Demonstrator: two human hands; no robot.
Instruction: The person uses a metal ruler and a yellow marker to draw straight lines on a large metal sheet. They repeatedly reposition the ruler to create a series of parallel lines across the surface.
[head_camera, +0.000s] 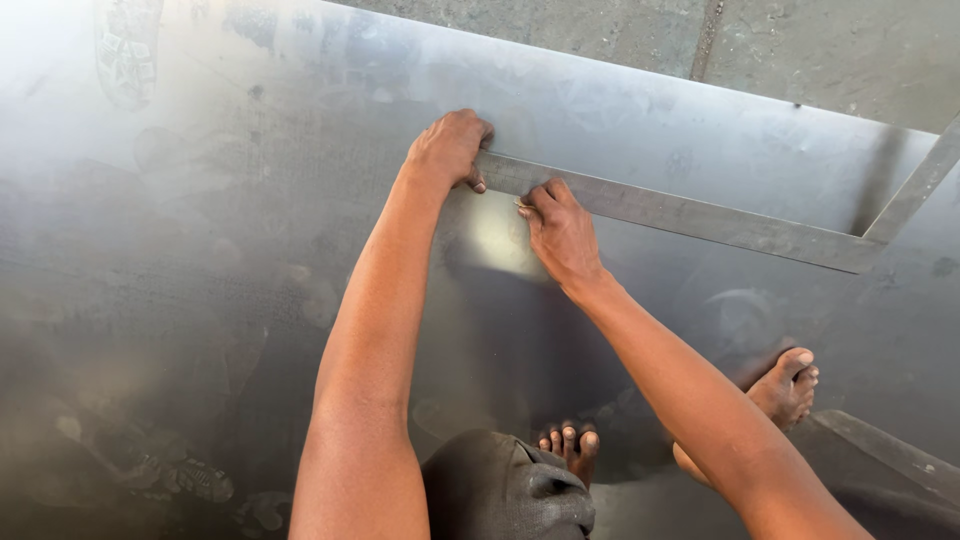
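One steel square (690, 215) lies flat on one big metal sheet (200, 250), long arm running right to its corner. My left hand (448, 148) is curled, pressing down the square's near end. My right hand (562, 235) pinches a small scriber (523, 206) w/ fingertips against the edge. 2 bare feet (788, 385) below.

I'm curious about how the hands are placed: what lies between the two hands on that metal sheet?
In the head view, between the left hand and right hand runs the flat metal ruler, with bare shiny sheet metal just below it.
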